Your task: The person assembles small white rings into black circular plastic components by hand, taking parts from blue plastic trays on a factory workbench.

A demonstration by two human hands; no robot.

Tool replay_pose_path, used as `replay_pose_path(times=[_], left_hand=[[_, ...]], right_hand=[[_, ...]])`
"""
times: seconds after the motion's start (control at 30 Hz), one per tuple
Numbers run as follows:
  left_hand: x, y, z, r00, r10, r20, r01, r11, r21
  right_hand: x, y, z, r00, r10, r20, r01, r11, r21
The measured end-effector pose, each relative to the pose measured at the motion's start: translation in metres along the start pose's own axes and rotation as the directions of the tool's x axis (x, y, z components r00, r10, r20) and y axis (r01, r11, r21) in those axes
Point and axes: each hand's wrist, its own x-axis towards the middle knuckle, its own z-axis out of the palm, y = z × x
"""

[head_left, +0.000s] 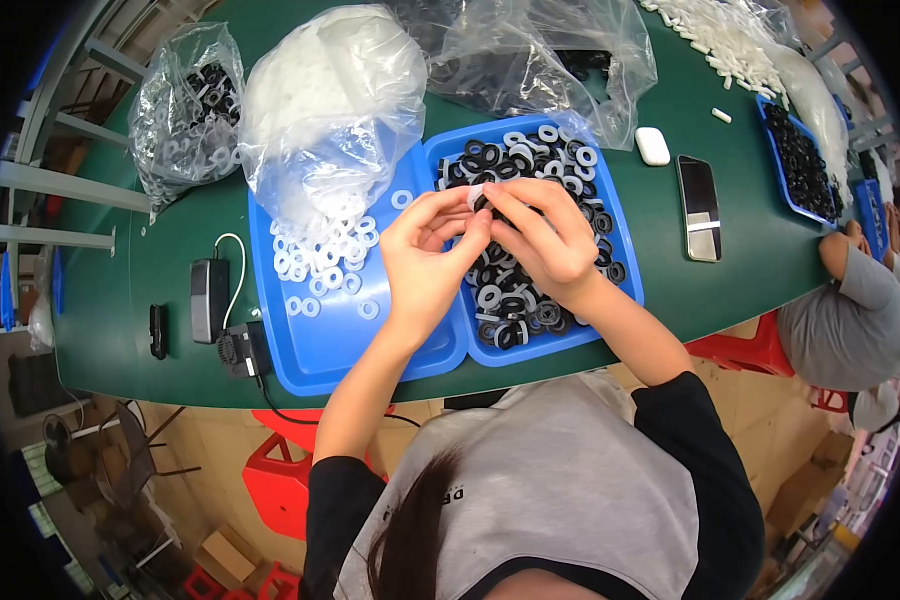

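Observation:
My left hand [428, 245] and my right hand [548, 232] meet above the trays, fingertips pinched together. Between them is a small white ring [477, 197], partly covered by the fingers; a dark part may sit under it, but I cannot make it out. Below my right hand, the right blue tray [625, 262] holds a pile of black and white rings [510, 300], some looking paired. Loose white washers [332, 252] lie in the left blue tray [315, 372], spilling from a clear bag of white washers [335, 90].
A clear bag with black parts [210, 95] stands far left. Black adapters [208, 300] with cables lie left of the trays. To the right are a white case [652, 146], a phone [700, 208], white plugs [715, 45] and a tray of black parts [800, 165] near another person [840, 310].

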Motion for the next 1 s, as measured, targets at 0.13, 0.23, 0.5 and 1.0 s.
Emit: replay_pose_path(times=[0.13, 0.23, 0.5, 1.0], left_hand=[[0.000, 0.001, 0.002, 0.999, 0.034, -0.005, -0.034, 0.999, -0.011], [0.000, 0.001, 0.002, 1.000, 0.017, 0.006, -0.017, 1.000, -0.020], [0.001, 0.000, 0.001, 0.997, 0.083, 0.008, -0.083, 0.981, 0.173], [0.013, 0.002, -0.013, 0.976, -0.116, 0.183, 0.117, 0.993, 0.001]], right_hand=[[0.002, 0.000, 0.001, 0.999, -0.028, -0.029, 0.027, 0.999, -0.031], [0.002, 0.002, 0.001, 0.999, -0.046, -0.013, 0.045, 0.997, -0.066], [-0.001, 0.008, 0.003, 1.000, 0.019, 0.011, -0.019, 0.999, -0.030], [0.003, -0.001, 0.000, 0.986, 0.161, 0.042, -0.163, 0.986, 0.034]])
